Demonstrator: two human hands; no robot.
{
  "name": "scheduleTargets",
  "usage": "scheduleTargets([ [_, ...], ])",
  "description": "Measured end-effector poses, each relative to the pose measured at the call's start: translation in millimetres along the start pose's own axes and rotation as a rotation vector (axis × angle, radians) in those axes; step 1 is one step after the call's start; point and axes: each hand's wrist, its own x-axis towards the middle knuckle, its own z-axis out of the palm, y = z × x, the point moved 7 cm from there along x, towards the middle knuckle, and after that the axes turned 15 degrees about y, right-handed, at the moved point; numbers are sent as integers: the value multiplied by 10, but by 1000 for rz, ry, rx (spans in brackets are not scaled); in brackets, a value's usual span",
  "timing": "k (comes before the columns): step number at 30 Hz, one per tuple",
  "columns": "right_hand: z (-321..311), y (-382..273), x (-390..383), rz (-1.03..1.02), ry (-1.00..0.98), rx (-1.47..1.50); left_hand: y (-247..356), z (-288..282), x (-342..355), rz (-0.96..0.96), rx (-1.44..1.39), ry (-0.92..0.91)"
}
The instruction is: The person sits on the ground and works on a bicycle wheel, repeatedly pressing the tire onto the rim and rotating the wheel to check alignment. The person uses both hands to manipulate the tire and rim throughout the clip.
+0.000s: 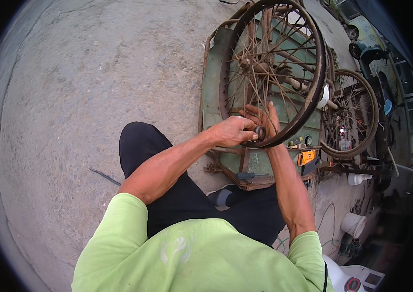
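Observation:
A rusty spoked wheel (pixel 320 73) with a dark rim stands tilted in front of me. At its near lower edge, my left hand (pixel 230 131) is closed, thumb and fingers pinching a small dark ring (pixel 260 133) beside the rim. The ring's exact kind is too small to tell. My right hand (pixel 264 118) reaches in behind the rim, palm up and fingers stretched out, partly covered by spokes and by the left hand. Its fingertips are close to the spokes; whether they touch them I cannot tell. The rusty hub (pixel 261 68) shows farther up.
Under the wheel lies a worn green metal panel (pixel 212 92) with a rusty frame. A screwdriver (pixel 251 175) rests on its near edge, with an orange-and-black box (pixel 307 157) to the right. Another spoked wheel (pixel 375 114) and a white bucket (pixel 353 225) stand farther right.

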Motion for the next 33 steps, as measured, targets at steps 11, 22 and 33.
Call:
scheduleTargets([
  [11,-205,84,239,-107,-40,88,322,15,108,-13,5,28],
  [22,-204,122,317,-169,30,-7,230,25,110,80,152,61],
  [33,-328,110,325,-187,154,-20,144,-133,113,-143,-54,267],
])
